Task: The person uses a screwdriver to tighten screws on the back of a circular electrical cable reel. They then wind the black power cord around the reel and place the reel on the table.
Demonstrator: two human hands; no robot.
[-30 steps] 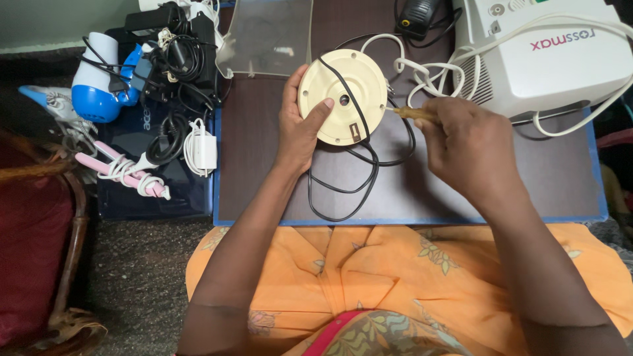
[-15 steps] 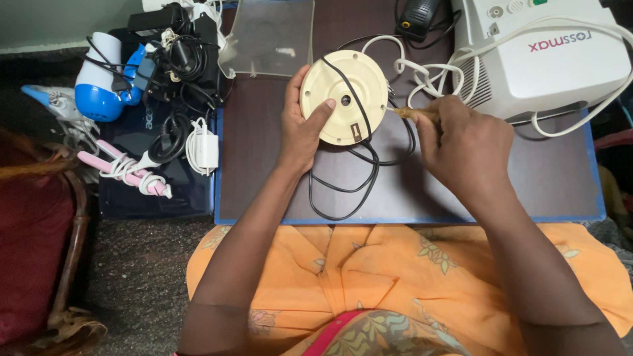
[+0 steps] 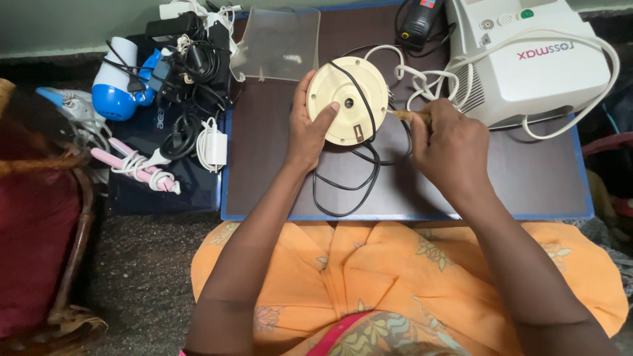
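A round cream-coloured appliance base (image 3: 347, 99) lies bottom-up on a dark board (image 3: 264, 171) in front of me. My left hand (image 3: 308, 128) grips its left rim, thumb resting on the flat face. A black cord (image 3: 359, 165) runs across the disc and loops on the board below it. My right hand (image 3: 448, 148) is closed around a wooden-handled tool (image 3: 410, 116) whose tip points at the disc's right edge. The tool's tip is hidden by the disc's rim.
A white box-shaped machine (image 3: 534, 56) with a white hose sits at the back right. A clear plastic cover (image 3: 280, 46) lies behind the disc. Left of the board are tangled cables, a white adapter (image 3: 212, 142), a blue-white dryer (image 3: 115, 89) and a pink device (image 3: 135, 168).
The disc and both hands have shifted very slightly; the grip on the disc and on the tool is the same.
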